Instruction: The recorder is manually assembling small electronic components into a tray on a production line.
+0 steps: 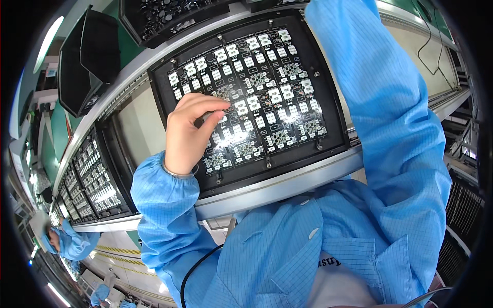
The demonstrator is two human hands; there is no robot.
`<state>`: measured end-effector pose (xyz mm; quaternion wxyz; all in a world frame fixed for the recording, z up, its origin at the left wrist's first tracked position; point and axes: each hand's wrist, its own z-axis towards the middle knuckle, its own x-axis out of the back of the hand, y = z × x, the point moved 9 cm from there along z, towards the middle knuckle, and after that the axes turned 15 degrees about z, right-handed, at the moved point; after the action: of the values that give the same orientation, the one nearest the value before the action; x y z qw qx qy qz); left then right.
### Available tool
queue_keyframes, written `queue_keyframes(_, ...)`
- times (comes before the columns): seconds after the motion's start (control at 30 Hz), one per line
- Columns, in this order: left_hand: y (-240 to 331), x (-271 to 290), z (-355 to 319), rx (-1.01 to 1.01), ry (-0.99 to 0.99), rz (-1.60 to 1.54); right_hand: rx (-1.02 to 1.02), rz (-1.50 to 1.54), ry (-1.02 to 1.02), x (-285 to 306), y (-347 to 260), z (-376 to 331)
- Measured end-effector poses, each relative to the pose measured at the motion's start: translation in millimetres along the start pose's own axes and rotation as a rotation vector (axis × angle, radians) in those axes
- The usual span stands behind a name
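Note:
My left hand [191, 128] hovers over the left part of a panel of circuit boards [261, 123]. Its thumb and index finger come together in a pinch, and anything held between their tips is too small to make out. White connectors and small chips fill the boards in rows. A black frame [336, 120] with screws along its edges surrounds the panel. Past the upper edge of the view, my right arm in its blue sleeve [382, 77] reaches forward, so the right hand is hidden.
A black bin [169, 18] of small dark round parts stands beyond the frame. Another black bin [87, 61] is at the far left. Metal rails [282, 182] run along the line, where a second framed panel [95, 174] sits left. A person in blue [74, 241] is further left.

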<state>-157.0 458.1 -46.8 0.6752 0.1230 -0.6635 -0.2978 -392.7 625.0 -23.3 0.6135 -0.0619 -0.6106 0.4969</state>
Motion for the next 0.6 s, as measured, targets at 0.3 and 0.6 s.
queue_keyframes(0.3,8,3,-3,-0.075,0.016,0.211,-0.142,-0.131,-0.271,-22,3,6)
queue_keyframes(0.6,19,7,-4,-0.184,0.097,0.311,-0.109,-0.130,-0.249,-20,4,6)
